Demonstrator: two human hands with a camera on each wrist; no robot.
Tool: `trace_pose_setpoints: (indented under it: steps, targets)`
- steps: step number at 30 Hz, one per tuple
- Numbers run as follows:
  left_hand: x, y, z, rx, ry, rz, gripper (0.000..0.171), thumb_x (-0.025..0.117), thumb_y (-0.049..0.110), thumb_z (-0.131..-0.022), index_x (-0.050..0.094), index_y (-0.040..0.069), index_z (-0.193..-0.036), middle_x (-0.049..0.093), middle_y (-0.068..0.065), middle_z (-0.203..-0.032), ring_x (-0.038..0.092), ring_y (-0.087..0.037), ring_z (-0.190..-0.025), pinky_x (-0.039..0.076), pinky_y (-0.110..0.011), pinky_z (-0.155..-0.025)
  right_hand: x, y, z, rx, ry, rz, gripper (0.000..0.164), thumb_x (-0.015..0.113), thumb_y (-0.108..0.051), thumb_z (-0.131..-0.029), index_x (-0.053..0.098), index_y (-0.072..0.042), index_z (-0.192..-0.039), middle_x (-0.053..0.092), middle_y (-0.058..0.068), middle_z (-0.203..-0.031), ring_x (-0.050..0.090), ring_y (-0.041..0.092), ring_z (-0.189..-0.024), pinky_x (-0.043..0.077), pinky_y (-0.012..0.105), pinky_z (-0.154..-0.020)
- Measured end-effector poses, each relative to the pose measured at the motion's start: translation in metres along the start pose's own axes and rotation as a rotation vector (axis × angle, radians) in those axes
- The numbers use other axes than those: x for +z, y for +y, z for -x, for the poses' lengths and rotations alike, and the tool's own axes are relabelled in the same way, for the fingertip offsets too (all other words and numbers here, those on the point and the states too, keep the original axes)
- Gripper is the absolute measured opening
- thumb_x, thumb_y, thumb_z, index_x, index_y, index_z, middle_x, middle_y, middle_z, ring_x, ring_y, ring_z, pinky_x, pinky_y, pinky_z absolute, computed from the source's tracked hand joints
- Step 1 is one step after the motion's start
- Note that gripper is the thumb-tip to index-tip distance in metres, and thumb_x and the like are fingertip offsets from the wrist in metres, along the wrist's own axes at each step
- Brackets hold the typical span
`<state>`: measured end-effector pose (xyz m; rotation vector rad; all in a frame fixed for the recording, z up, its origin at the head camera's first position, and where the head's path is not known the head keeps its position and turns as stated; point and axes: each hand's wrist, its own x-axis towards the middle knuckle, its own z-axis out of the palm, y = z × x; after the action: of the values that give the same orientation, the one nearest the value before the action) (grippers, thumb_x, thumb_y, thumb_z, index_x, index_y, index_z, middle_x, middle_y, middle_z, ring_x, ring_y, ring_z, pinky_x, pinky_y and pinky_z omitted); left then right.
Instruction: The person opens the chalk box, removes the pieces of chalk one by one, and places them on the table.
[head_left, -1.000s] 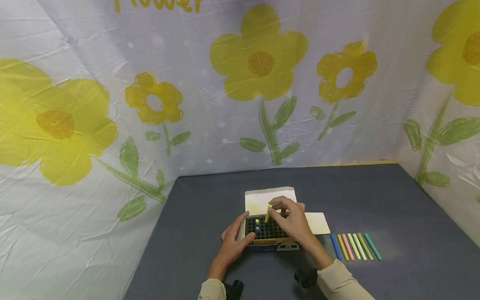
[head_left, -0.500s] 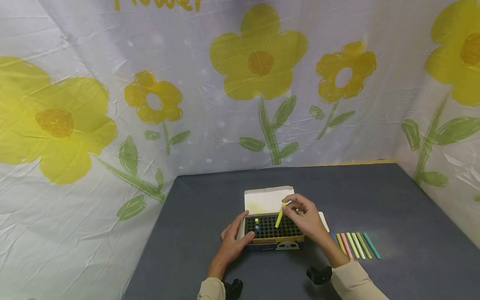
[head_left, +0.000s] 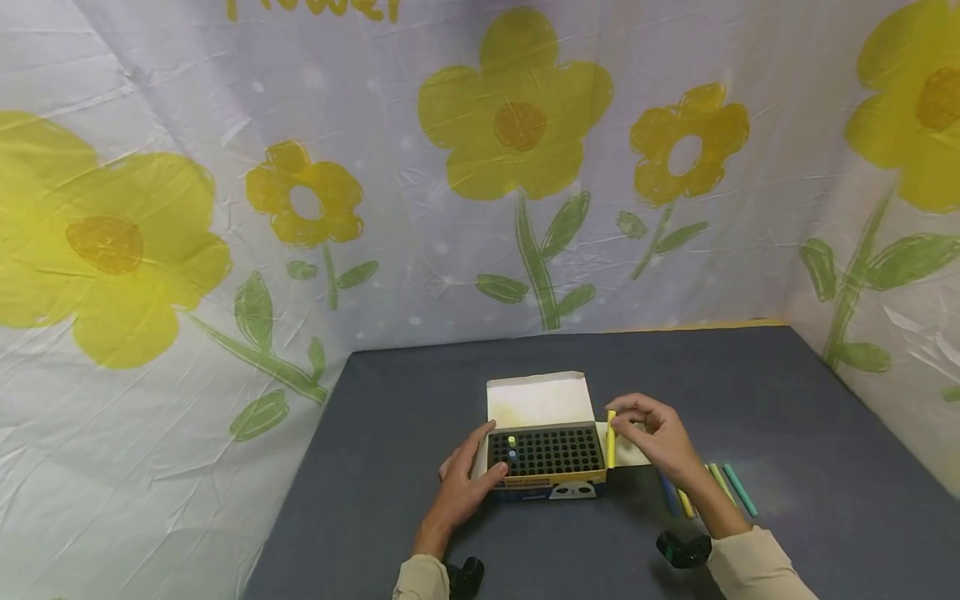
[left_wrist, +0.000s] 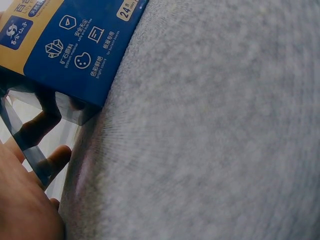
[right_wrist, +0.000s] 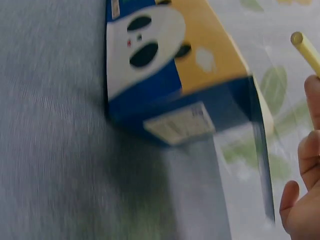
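My right hand (head_left: 660, 433) pinches a yellow chalk stick (head_left: 611, 439) upright between thumb and fingertips, just off the right end of the chalk box (head_left: 577, 489). In the right wrist view the end of this chalk stick (right_wrist: 298, 40) shows at the right edge, above the curled fingers. The box stands open, its black insert full of holes; one yellow-tipped and one blue-tipped chalk (head_left: 512, 455) stand in the left part. My left hand (head_left: 457, 496) grips the box's left end, thumb at the front edge, fingers toward the back corner. The left wrist view shows its fingers behind a side flap.
The box's white lid (head_left: 540, 398) is folded back, and a side flap (head_left: 630, 450) juts out to the right. Right of the box lies a row of chalk sticks, partly hidden under my right forearm, with a teal chalk (head_left: 741, 490) at its end. A flowered cloth hangs behind the dark table.
My right hand has lifted the yellow chalk out from over the insert and carried it right, past the box's end. The left hand stays on the box.
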<state>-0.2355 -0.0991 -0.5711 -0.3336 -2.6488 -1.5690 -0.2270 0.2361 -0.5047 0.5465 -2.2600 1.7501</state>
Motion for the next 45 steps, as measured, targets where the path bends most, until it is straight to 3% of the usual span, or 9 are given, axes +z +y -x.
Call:
trace_pose_setpoints:
  steps: [5,14,20,27,30,34,37,45]
  targets:
    - [-0.001,0.002,0.000,-0.002,-0.003,0.009,0.067,0.071,0.046,-0.090,0.044,0.044,-0.151,0.048,-0.002,-0.157,0.034,-0.040,-0.143,0.017,-0.070,-0.109,-0.023,0.005,0.010,0.032,-0.003,0.062,0.022,0.060,-0.007,-0.102,0.064,0.006,-0.119,0.076,0.010,-0.094,0.063,0.000,-0.103,0.050,0.022,-0.089]
    - [-0.001,0.002,0.001,0.005,-0.005,0.015,0.067,0.071,0.044,-0.090,0.044,0.044,-0.151,0.047,-0.002,-0.157,0.036,-0.039,-0.143,0.014,-0.069,-0.109,-0.063,0.013,0.028,0.114,0.029,0.172,0.022,0.061,-0.006,-0.101,0.067,0.001,-0.121,0.077,0.001,-0.094,0.060,-0.006,-0.102,0.048,0.021,-0.084]
    - [-0.001,0.000,0.000,0.012,-0.007,0.011,0.067,0.072,0.043,-0.091,0.044,0.043,-0.151,0.048,-0.003,-0.156,0.039,-0.038,-0.140,0.015,-0.068,-0.109,-0.090,0.020,0.039,0.219,0.027,0.283,0.027,0.060,-0.018,-0.103,0.067,-0.001,-0.124,0.076,0.001,-0.099,0.058,-0.009,-0.101,0.048,0.022,-0.082]
    - [0.000,-0.001,0.000,0.014,-0.012,0.010,0.067,0.071,0.044,-0.091,0.042,0.045,-0.152,0.047,-0.002,-0.158,0.038,-0.038,-0.142,0.015,-0.067,-0.109,-0.119,0.030,0.051,0.322,-0.004,0.300,0.038,0.060,-0.026,-0.104,0.064,0.002,-0.129,0.075,-0.010,-0.106,0.061,-0.009,-0.095,0.052,0.024,-0.078]
    - [0.000,-0.001,0.000,0.014,-0.009,0.005,0.067,0.071,0.045,-0.091,0.042,0.045,-0.152,0.047,-0.002,-0.157,0.038,-0.038,-0.141,0.015,-0.067,-0.109,-0.128,0.036,0.057,0.363,-0.022,0.344,0.038,0.060,-0.028,-0.104,0.064,0.000,-0.130,0.075,-0.006,-0.111,0.061,-0.010,-0.093,0.054,0.030,-0.079]
    - [-0.001,-0.001,0.000,0.012,-0.009,-0.003,0.067,0.071,0.045,-0.091,0.042,0.046,-0.152,0.047,-0.002,-0.157,0.039,-0.037,-0.140,0.015,-0.066,-0.109,-0.136,0.042,0.063,0.423,-0.049,0.404,0.039,0.059,-0.030,-0.104,0.066,-0.001,-0.129,0.074,0.010,-0.114,0.062,-0.008,-0.088,0.055,0.039,-0.077]
    - [-0.001,-0.001,0.000,0.010,-0.011,0.000,0.067,0.071,0.045,-0.091,0.042,0.045,-0.152,0.047,-0.002,-0.157,0.038,-0.038,-0.140,0.015,-0.066,-0.108,-0.142,0.044,0.067,0.462,-0.065,0.417,0.040,0.059,-0.029,-0.104,0.065,0.001,-0.129,0.074,0.016,-0.114,0.064,-0.005,-0.085,0.055,0.036,-0.074]
    - [-0.001,0.001,-0.001,-0.005,-0.006,0.003,0.067,0.071,0.046,-0.090,0.043,0.046,-0.151,0.046,-0.001,-0.158,0.033,-0.038,-0.144,0.018,-0.069,-0.109,-0.152,0.046,0.073,0.490,-0.110,0.482,0.037,0.061,-0.029,-0.103,0.068,0.001,-0.124,0.076,0.012,-0.103,0.066,0.002,-0.078,0.052,0.034,-0.070]
